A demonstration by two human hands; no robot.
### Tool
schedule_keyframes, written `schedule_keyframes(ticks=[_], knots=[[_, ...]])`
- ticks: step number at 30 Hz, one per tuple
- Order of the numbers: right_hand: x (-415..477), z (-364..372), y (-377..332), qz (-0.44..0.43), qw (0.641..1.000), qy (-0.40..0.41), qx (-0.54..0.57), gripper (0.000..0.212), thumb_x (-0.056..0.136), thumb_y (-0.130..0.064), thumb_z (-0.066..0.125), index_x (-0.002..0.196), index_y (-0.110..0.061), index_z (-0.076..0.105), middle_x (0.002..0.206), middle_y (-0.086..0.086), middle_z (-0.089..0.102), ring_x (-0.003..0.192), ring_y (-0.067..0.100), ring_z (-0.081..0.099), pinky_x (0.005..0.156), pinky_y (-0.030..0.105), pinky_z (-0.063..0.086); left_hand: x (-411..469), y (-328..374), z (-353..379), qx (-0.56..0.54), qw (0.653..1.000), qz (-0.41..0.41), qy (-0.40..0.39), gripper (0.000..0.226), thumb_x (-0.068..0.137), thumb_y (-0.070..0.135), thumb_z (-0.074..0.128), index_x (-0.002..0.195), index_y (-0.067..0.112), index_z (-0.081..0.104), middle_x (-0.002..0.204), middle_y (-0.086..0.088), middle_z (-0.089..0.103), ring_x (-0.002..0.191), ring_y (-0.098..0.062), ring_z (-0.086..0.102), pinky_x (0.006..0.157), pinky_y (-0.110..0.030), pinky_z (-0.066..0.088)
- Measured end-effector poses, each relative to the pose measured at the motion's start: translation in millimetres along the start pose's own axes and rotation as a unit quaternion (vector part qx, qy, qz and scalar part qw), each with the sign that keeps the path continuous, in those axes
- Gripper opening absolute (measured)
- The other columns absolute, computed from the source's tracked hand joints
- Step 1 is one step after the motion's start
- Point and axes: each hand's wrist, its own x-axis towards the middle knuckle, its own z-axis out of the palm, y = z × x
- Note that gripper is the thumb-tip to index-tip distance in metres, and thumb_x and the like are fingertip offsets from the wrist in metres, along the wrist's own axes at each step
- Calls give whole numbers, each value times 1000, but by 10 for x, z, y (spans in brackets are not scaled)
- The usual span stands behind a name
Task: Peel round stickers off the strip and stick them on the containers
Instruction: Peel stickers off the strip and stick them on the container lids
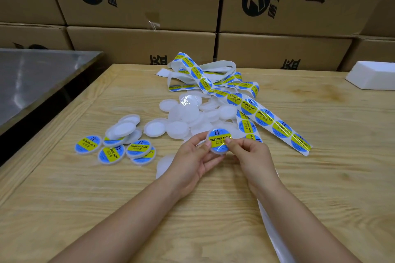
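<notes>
My left hand [197,157] and right hand [251,153] pinch the container [218,151] between their fingers [229,141] above the counter [119,203]. My right thumb presses its sticker [218,137]. The labelled pile [114,149] lies left, nearer my left hand, and the strip [267,118] lies right.

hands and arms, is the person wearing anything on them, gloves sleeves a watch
Nothing shows. The left hand and right hand are bare, no gloves or rings, and both forearms are uncovered to the picture's edge: no sleeve, watch or band.
</notes>
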Motion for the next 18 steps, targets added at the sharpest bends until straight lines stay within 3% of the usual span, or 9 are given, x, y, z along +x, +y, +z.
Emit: schedule_keyframes(ticks=[4, 8, 13, 18], knots=[[15, -8, 15, 2, 1000, 11, -28, 22, 85, -17, 67, 70, -1, 69, 78, 17, 70, 73, 18, 61, 79, 39, 50, 4, -29, 12, 56, 998, 27, 10, 23, 97, 5, 42, 117, 7, 53, 109, -14, 67, 88, -20, 70, 84, -30, 55], [22, -6, 25, -11, 997, 23, -71, 24, 85, -22, 67, 68, -4, 68, 63, 4, 64, 61, 10, 53, 66, 29, 43, -11, -90, 54, 152, 982, 107, 18, 19, 97, 5, 41, 106, 14, 56, 92, -3, 72, 87, -13, 69, 80, -25, 55], [-7, 0, 19, -21, 996, 41, -81, 20, 81, -31, 71, 67, -16, 72, 67, -3, 69, 65, 8, 58, 69, 29, 45, -51, -155, 61, 277, 934, 224, 25, 19, 96, 11, 47, 104, 25, 55, 98, 3, 72, 99, -11, 66, 87, -23, 51], [-46, 34, 10, -26, 997, 41, -67, 9, 75, -29, 76, 68, -23, 74, 72, -9, 72, 76, 8, 64, 77, 32, 49, -72, -180, 34, 376, 877, 296, 48, 24, 90, 19, 49, 105, 38, 53, 99, 23, 68, 93, 2, 65, 72, -10, 47]])
